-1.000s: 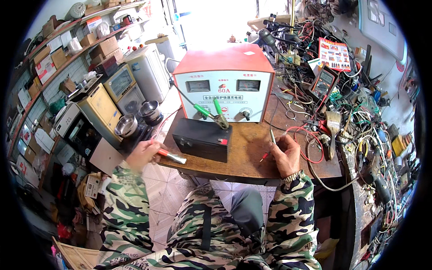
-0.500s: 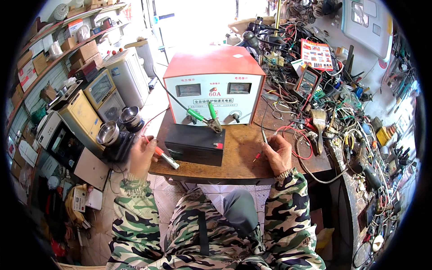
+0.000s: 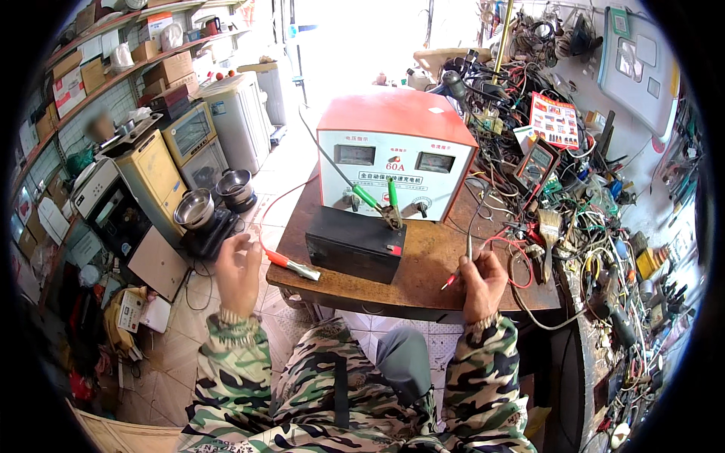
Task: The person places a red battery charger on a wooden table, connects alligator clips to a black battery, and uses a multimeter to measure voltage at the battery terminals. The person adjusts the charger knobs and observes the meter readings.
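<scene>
My left hand (image 3: 239, 275) is open beside the table's left edge, just left of a red-handled clamp (image 3: 291, 266) lying on the wooden table (image 3: 423, 264). My right hand (image 3: 483, 283) is closed on a slim test probe (image 3: 468, 255), with a red-tipped lead poking out toward the tabletop. Between my hands stands a black battery (image 3: 347, 245) with a red terminal at its right end. A green-handled clamp (image 3: 366, 195) sits at the battery's rear right. Behind it is a white-fronted charger (image 3: 445, 192) with a red top and two meters.
A multimeter (image 3: 538, 166) and a paintbrush (image 3: 549, 230) lie among tangled cables and tools along the right. Steel pots (image 3: 194, 208) on black bases stand left of the table by old appliances (image 3: 147, 174). Cluttered shelves (image 3: 98, 98) line the left wall. Tiled floor shows below.
My left hand has let go of the red clamp and drawn slightly left, leaving it on the table. My right hand still holds the probe.
</scene>
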`<action>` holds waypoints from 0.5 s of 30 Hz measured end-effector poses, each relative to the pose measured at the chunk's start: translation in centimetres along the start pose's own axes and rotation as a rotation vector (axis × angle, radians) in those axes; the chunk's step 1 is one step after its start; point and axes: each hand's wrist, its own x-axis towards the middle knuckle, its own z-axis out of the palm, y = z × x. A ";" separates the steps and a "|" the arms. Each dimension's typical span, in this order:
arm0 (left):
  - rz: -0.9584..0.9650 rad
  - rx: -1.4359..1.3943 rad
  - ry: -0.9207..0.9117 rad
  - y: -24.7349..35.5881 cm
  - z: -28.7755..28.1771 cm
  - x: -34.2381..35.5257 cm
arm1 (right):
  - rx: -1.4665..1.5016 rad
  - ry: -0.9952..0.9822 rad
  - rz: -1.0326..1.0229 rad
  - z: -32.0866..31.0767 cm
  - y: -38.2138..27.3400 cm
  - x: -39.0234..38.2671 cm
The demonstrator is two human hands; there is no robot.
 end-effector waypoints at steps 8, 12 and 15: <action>0.163 -0.183 -0.666 10.5 3.8 -6.3 | -0.013 -0.228 -0.083 7.1 -3.1 -7.6; -0.021 -0.326 -0.825 9.8 5.9 -7.1 | -0.146 -0.313 -0.184 7.5 -2.5 -8.6; -0.204 -0.458 -0.945 9.8 6.4 -6.7 | -0.153 -0.329 -0.159 6.8 -2.7 -8.7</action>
